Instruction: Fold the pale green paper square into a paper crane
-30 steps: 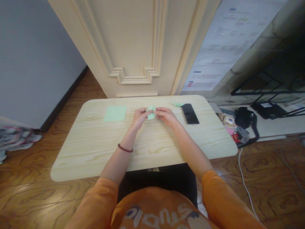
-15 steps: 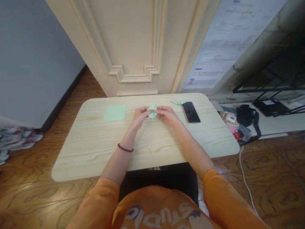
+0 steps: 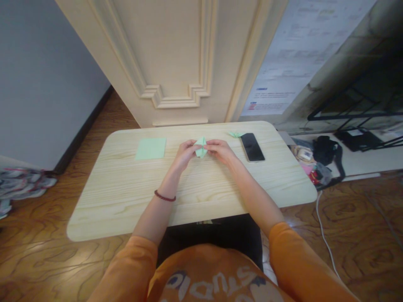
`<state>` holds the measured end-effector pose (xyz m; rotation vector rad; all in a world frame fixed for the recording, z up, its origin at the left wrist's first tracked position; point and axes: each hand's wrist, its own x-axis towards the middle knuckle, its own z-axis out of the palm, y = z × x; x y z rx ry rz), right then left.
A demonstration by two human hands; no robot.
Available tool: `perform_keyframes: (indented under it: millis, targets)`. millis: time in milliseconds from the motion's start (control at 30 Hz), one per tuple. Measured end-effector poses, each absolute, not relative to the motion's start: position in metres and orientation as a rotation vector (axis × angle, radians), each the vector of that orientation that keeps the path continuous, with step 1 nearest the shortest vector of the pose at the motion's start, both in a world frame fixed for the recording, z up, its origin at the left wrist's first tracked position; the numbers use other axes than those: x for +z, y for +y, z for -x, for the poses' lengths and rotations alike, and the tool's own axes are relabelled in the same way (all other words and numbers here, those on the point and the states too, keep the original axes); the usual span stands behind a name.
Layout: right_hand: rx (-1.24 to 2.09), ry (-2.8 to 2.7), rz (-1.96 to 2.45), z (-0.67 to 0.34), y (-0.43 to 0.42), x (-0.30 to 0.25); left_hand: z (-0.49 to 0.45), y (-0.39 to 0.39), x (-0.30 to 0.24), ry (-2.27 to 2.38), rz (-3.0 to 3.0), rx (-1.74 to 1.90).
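Note:
A small piece of folded green paper (image 3: 202,152) is held between my two hands near the back middle of the table, a crease running down its centre. My left hand (image 3: 186,153) pinches it from the left, thumb on top. From the right, my right hand (image 3: 221,150) grips the other side with thumb and fingertips. The fingers beneath the paper are partly hidden. Left of my hands lies a flat square of green paper (image 3: 150,149). A folded green paper figure (image 3: 235,134) rests to the right, at the upper left corner of a dark phone (image 3: 252,147).
The pale wood table (image 3: 126,197) has rounded corners and stands against a cream panelled door or wall (image 3: 176,50). To the right, a low shelf (image 3: 359,167) carries a black bag (image 3: 324,151) and small items. Shoes (image 3: 25,182) lie on the floor at left; a white cable (image 3: 324,235) runs at right.
Both hands keep their hold on the folded paper, with barely any shift in the fingers. The whole view has moved very slightly.

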<state>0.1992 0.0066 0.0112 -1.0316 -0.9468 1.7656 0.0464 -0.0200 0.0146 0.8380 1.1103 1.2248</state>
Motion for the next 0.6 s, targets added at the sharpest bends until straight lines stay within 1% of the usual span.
perform_keyframes:
  millis: [200, 600]
  targets:
    - [1.74, -0.993, 1.042, -0.2002, 0.0065, 0.0125, -0.0435, -0.0205, 0.0152, 1.066, -0.882, 1.185]
    - [1.813, -0.963, 0.985, -0.2039, 0.0092, 0.0111, -0.0431, -0.0192, 0.0135, 0.944, -0.812, 1.127]
